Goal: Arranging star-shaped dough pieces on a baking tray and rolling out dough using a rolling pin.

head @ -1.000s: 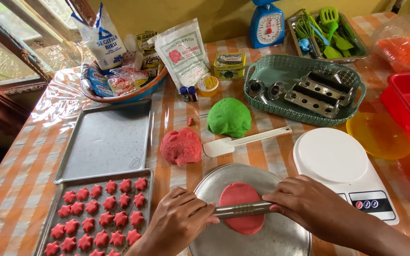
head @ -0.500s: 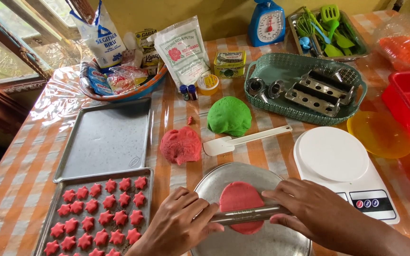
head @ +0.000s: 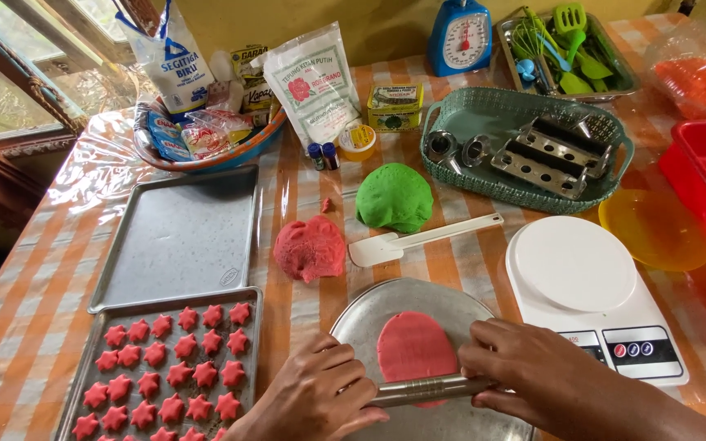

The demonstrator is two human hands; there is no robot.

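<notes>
Between both hands' grip, metal roller (head: 426,389) crosses pink dough (head: 415,349).

Two baking trays (head: 177,237), two dough lumps (head: 310,248), two scales (head: 582,294).

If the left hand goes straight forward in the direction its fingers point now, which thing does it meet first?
The left hand points up and right across the metal rolling pin. Straight on, it would probably first meet the flat pink dough on the round tray.

Checked table (head: 34,310), trays (head: 177,237) (two), scale (head: 574,278)
</notes>
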